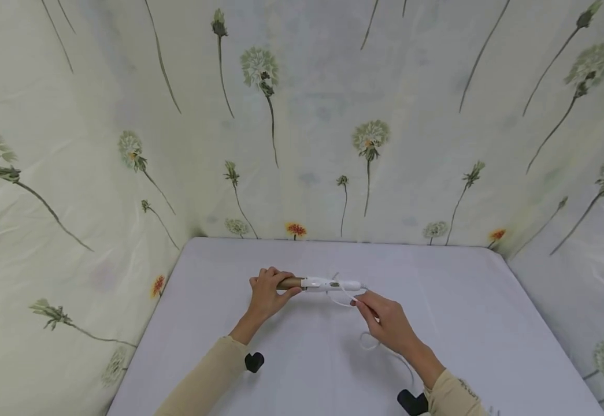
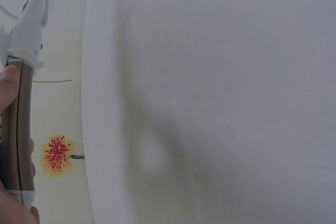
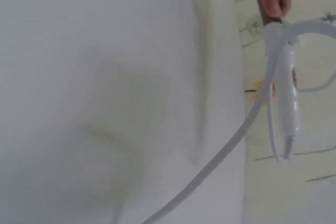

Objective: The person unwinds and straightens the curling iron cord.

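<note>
A hair straightener (image 1: pixel 317 284) with a white handle and a brownish-gold barrel is held level above the table. My left hand (image 1: pixel 267 294) grips the barrel (image 2: pixel 23 124), thumb on one side and fingers behind it. Its white cord (image 3: pixel 226 150) loops around the handle, then trails down toward the table's near side. Close to the handle's cord end, my right hand (image 1: pixel 392 323) pinches the cord between thumb and fingers. In the right wrist view the handle (image 3: pixel 286 90) hangs below the left hand's fingers, and the right hand itself is out of sight.
A white-covered table (image 1: pixel 307 370) lies under both hands. Curtains (image 1: pixel 312 115) printed with dandelions surround it at the back and sides. Black wrist mounts (image 1: pixel 254 362) show at both sleeves. A small cord loop (image 1: pixel 368 342) hangs below the right hand.
</note>
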The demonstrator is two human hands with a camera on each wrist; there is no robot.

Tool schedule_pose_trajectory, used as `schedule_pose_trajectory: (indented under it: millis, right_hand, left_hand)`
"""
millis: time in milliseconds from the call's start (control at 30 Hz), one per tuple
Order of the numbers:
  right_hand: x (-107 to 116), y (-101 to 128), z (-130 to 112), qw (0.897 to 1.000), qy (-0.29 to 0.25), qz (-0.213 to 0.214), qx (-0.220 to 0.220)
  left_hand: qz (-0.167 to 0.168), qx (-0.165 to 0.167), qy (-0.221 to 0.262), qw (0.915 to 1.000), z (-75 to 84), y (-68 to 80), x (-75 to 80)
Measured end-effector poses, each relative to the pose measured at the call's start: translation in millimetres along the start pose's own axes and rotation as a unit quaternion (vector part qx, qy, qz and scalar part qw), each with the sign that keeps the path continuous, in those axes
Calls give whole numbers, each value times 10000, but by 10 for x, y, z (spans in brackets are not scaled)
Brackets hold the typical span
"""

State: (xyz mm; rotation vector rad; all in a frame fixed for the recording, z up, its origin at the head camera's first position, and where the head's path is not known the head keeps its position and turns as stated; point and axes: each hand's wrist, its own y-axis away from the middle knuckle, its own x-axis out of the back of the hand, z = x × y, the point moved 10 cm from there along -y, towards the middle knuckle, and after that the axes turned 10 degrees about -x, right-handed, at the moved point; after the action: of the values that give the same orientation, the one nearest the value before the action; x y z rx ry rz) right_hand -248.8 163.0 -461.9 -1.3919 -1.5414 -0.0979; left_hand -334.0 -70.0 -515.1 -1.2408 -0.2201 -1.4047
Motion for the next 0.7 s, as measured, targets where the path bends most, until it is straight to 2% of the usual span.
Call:
schedule_pose_trajectory:
  millis: [200,367,567,700]
  right_hand:
    - [163,-179,120,9989,341,197,258]
    - [227,-281,335,9978,608,188,167]
    - [230,-353,608,9965,790,139,-254]
    - [135,-314,805,9934,856,-164,-746]
  left_hand:
    - [-297,-221,82,9993,15,60,20]
    - [-446,-358,237,9981,-15,91,6]
    - [-643,-310,747,9946,-78,131,-13]
    - [-748,-313,1091,9907,-86,152,-1]
